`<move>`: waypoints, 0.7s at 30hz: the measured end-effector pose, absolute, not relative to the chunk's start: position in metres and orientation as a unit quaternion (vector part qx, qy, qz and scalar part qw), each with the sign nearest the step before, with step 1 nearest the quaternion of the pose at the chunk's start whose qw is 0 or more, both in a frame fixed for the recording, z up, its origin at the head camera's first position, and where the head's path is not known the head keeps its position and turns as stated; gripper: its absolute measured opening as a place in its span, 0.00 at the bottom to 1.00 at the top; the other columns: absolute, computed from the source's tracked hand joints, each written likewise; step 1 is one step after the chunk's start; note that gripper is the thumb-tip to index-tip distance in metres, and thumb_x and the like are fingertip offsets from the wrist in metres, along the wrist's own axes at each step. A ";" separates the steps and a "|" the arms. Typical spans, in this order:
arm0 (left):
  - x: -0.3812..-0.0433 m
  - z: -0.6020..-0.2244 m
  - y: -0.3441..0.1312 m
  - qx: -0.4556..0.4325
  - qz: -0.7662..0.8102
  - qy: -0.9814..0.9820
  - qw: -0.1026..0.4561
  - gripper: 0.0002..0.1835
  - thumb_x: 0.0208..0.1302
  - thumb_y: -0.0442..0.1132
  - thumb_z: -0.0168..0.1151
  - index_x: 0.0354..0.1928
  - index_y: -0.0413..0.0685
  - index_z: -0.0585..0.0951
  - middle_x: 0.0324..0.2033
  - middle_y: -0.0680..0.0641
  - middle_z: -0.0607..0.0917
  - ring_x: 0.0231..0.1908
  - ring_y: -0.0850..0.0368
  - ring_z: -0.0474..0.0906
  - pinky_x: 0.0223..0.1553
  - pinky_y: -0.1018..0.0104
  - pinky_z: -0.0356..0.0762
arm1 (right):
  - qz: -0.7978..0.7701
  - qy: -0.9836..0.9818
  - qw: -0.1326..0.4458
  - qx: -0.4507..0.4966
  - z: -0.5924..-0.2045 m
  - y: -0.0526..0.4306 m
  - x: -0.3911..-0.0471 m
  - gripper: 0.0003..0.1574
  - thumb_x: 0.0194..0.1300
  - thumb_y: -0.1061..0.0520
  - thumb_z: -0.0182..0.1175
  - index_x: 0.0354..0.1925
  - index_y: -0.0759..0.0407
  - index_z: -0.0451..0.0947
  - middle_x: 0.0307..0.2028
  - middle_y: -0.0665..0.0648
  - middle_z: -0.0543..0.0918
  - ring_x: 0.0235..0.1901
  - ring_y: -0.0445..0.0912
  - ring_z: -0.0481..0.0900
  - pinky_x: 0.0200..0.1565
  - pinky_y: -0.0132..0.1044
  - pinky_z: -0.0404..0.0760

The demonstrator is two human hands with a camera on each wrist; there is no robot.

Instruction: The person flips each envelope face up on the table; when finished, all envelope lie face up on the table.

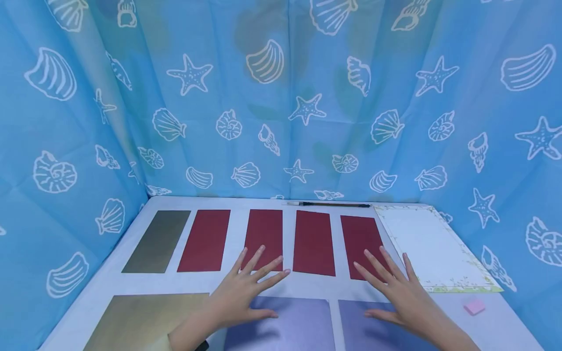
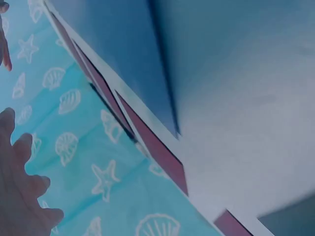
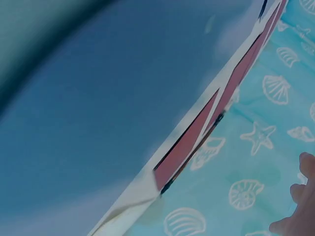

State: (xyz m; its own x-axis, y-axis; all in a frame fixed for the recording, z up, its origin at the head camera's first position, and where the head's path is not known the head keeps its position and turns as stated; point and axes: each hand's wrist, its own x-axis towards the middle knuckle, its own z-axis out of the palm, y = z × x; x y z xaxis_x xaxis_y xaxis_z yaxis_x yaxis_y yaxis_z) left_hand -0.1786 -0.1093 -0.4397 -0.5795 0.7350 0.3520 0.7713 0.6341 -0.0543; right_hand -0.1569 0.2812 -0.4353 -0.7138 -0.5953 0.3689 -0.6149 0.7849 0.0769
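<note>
My left hand (image 1: 246, 295) hovers with spread fingers over the near part of the table, holding nothing. Its fingertips overlap a dark red rectangular card (image 1: 265, 234) in the head view. Below it lie a gold sheet (image 1: 140, 317) and a lavender sheet (image 1: 298, 326). My right hand (image 1: 401, 297), also spread and holding nothing, is above a second lavender sheet (image 1: 355, 331); its fingertips overlap the rightmost red card (image 1: 360, 234). Each wrist view catches only part of a hand at its edge, the left hand (image 2: 24, 191) and the right hand (image 3: 298, 211).
More red cards (image 1: 203, 241) and a dark grey-brown card (image 1: 155, 241) line the back row. Behind them lies a thin brush (image 1: 338, 204). A white sheet with a floral border (image 1: 439, 248) and a pink eraser-like block (image 1: 474, 306) are at right. Blue shell-patterned cloth (image 1: 281, 122) surrounds the table.
</note>
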 end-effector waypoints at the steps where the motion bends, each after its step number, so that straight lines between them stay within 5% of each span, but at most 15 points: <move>1: -0.178 -0.439 -0.106 -0.428 -0.055 -0.885 0.172 0.49 0.54 0.72 0.58 0.75 0.70 0.52 0.75 0.57 0.48 0.74 0.42 0.36 0.68 0.38 0.28 | 0.025 -0.926 0.190 0.326 -0.435 0.285 -0.155 0.62 0.48 0.29 0.68 0.74 0.47 0.56 0.75 0.57 0.48 0.73 0.61 0.39 0.66 0.64 0.25; 9: -0.179 -0.442 -0.071 -0.480 -0.038 -0.856 0.189 0.47 0.57 0.74 0.53 0.75 0.65 0.55 0.75 0.55 0.48 0.73 0.41 0.36 0.67 0.34 0.43 | 0.015 -0.932 0.183 0.311 -0.440 0.311 -0.141 0.63 0.48 0.30 0.68 0.75 0.46 0.52 0.75 0.56 0.46 0.73 0.59 0.34 0.65 0.64 0.23; 21: -0.173 -0.447 -0.019 -0.513 -0.016 -0.839 0.180 0.49 0.56 0.76 0.49 0.76 0.66 0.50 0.75 0.57 0.43 0.74 0.44 0.32 0.68 0.37 0.39 | 0.047 -0.936 0.167 0.308 -0.453 0.342 -0.123 0.60 0.51 0.33 0.69 0.74 0.46 0.55 0.75 0.56 0.48 0.74 0.49 0.28 0.65 0.61 0.19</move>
